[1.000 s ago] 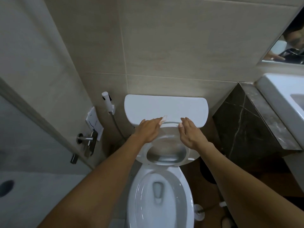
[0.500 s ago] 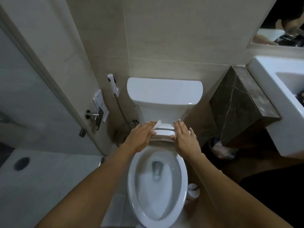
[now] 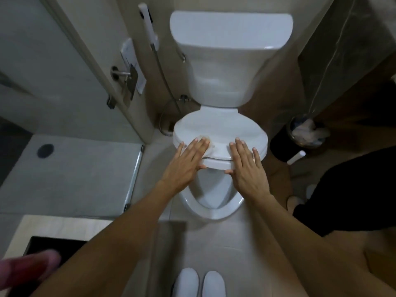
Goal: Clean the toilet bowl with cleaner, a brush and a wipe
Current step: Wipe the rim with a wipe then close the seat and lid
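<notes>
The white toilet has its lid [image 3: 220, 127] lowered most of the way over the bowl [image 3: 214, 213], whose front still shows. My left hand [image 3: 186, 166] and my right hand [image 3: 246, 170] hold the lid's front edge, fingers flat on top and thumbs underneath. A small pale wipe [image 3: 209, 144] lies pressed under my left fingertips. The tank [image 3: 225, 61] stands behind. A white brush handle [image 3: 296, 157] pokes up to the right of the bowl.
A bin [image 3: 308, 133] with crumpled paper stands right of the toilet. On the left wall hangs a bidet sprayer [image 3: 147, 22], beside a glass shower partition [image 3: 132, 179]. My white shoes [image 3: 199, 281] are on the tiled floor in front.
The lid and seat have swung down from upright against the tank to nearly over the bowl, both hands moving down with them. The view has tilted downward.
</notes>
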`<state>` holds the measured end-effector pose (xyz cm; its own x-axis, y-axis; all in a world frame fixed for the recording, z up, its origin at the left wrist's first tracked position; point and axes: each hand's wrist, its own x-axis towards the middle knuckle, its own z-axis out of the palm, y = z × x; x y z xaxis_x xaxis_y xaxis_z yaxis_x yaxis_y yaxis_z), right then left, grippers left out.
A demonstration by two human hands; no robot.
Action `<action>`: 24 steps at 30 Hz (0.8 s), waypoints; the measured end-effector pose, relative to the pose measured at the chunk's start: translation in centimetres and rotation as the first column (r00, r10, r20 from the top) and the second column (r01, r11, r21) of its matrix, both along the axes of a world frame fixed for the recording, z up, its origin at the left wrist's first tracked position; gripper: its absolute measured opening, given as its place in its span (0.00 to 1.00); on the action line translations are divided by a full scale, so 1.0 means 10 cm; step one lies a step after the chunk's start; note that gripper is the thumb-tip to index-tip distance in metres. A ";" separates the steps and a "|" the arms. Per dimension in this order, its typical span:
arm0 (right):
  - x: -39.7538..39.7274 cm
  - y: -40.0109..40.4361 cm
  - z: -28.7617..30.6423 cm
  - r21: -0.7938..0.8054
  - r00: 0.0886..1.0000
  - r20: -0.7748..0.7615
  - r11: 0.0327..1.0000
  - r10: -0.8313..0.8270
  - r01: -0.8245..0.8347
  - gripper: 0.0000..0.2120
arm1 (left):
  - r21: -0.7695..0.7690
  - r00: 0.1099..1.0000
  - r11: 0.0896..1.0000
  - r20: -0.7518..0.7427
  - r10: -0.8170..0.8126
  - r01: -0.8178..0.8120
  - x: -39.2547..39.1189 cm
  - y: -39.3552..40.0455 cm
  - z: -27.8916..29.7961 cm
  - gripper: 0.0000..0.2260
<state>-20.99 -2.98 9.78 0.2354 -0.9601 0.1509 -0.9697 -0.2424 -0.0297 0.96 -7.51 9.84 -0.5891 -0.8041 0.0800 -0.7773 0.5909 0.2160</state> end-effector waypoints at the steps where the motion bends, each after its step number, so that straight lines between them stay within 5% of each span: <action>1: 0.02 0.09 -0.12 -0.021 1.000 -0.020 1.000 0.007 -0.008 0.31 | -0.052 0.999 0.999 0.033 -0.012 0.014 0.02 0.09 -0.10 0.26; 6: 0.08 0.40 -0.67 -0.103 0.995 -0.092 0.994 -0.027 0.018 0.32 | -0.255 0.998 0.966 0.053 -0.028 0.041 0.06 0.37 -0.63 0.27; 12: 0.10 0.70 -1.32 -0.202 0.997 -0.073 0.978 0.037 -0.051 0.29 | -0.309 0.997 0.948 0.009 -0.071 0.070 0.16 0.65 -1.35 0.33; 24: 0.08 0.99 -2.60 -0.321 0.993 -0.079 0.940 0.092 -0.112 0.28 | -0.452 0.995 0.886 0.051 -0.085 0.099 0.21 0.95 -2.54 0.30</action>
<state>-20.17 6.92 -16.20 0.3483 -0.8318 0.4322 -0.9367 -0.3266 0.1264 3.01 1.95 -15.55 -0.6661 -0.6264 0.4048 -0.7166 0.6879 -0.1147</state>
